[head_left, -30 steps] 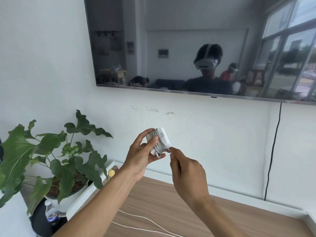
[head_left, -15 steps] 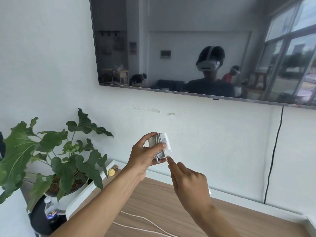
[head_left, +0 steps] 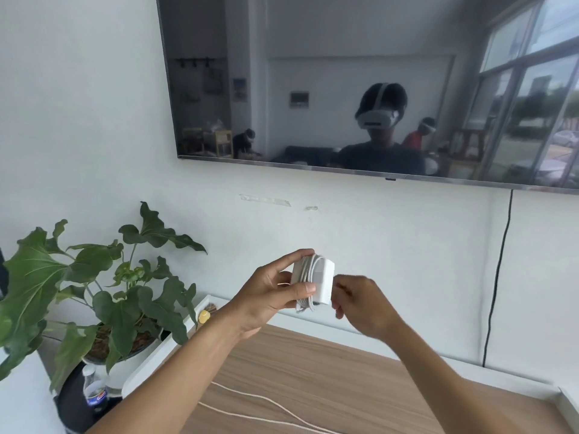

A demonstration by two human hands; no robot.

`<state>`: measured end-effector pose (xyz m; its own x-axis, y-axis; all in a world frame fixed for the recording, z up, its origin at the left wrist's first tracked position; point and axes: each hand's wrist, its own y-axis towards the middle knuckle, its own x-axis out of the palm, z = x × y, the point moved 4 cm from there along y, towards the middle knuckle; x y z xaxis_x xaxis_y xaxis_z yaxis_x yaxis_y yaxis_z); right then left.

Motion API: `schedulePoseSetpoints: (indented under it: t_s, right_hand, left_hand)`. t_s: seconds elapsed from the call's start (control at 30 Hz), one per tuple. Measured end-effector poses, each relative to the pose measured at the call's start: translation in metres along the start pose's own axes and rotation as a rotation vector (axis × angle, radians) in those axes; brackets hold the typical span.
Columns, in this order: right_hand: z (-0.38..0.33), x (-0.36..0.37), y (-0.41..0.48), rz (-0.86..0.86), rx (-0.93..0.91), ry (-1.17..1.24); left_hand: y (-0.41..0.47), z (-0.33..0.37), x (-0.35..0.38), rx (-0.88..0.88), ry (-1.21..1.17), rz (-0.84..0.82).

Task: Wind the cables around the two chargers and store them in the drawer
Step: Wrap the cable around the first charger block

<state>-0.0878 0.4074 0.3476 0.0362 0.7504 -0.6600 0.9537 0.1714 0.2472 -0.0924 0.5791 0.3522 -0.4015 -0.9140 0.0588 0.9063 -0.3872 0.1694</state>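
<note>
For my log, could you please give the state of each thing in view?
Charger: cable wound round it, held in the air.
Left hand: grips the charger.
Right hand: at the charger's side, blurred; grip unclear.
Loose cable: unwound, on the table.
TV: off.
Bottle: upright.

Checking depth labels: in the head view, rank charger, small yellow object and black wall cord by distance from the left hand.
1. charger: gripped in the left hand itself.
2. yellow object: lower left of the hand, by the plant.
3. black cord: far right, hanging down.
</note>
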Motion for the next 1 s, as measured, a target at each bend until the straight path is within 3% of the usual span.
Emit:
schedulePoseSetpoints:
  t_s: [0.13,0.3,0.43,0.7,0.9,1.0]
  right_hand:
    - [-0.01,-0.019,0.006,-0.085,0.127,0.134]
    - [-0.015,-0.026,0.008,-0.011,0.194,0.474]
    - [-0.012,-0.029,0.005,-0.047,0.172,0.739]
    - [-0.012,-0.032,0.006,0.017,0.044,0.658]
    - [-0.03,-0.039,0.005,0.17,-0.13,0.201]
    - [-0.034,-0.041,0.003,0.233,-0.167,0.232]
  left_hand:
    - [-0.001,0.008,-0.004,0.039,0.17,0.008]
    - [-0.001,0.007,-0.001,0.047,0.291,-0.066]
    - [-0.002,0.006,-0.005,0.042,0.222,-0.034]
    - [-0.002,0.004,0.0,0.02,0.222,-0.073]
    - [0.003,0.011,-0.001,0.074,0.342,-0.061]
    - [0.006,0.012,-0.003,0.064,0.301,-0.041]
